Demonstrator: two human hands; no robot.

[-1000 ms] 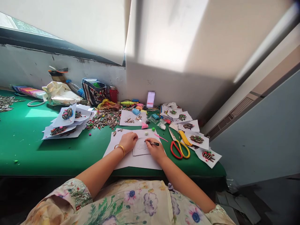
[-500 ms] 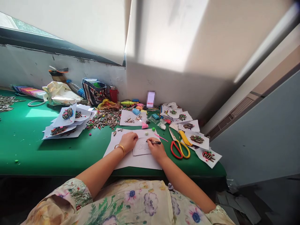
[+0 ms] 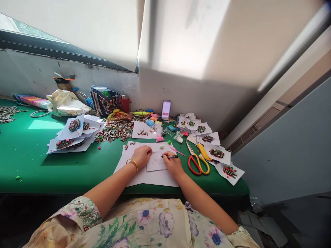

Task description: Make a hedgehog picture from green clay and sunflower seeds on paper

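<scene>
My right hand (image 3: 173,164) is closed around a black pen (image 3: 172,157), its tip at a small white sheet (image 3: 156,166). Thin dark outlines of a drawing show on that sheet, which lies on a larger white paper (image 3: 144,179). My left hand (image 3: 141,155), with a gold bangle at the wrist, rests at the small sheet's left edge, its fingers loosely bent and holding nothing. Several sunflower seeds (image 3: 126,147) and a pale green clay bit (image 3: 161,147) lie on the large paper. Beside its upper right edge is a pink clay tool (image 3: 178,151).
Scissors (image 3: 198,162) with red and yellow handles and a yellow cutter (image 3: 204,152) lie on the right. Seed-covered cards (image 3: 219,153) line the right edge; more cards (image 3: 74,137) are stacked left. Behind are a seed pile (image 3: 116,131), clay packets (image 3: 150,123) and a phone (image 3: 166,109).
My right hand and the pen have shifted very slightly. My left hand and the papers stay where they were.
</scene>
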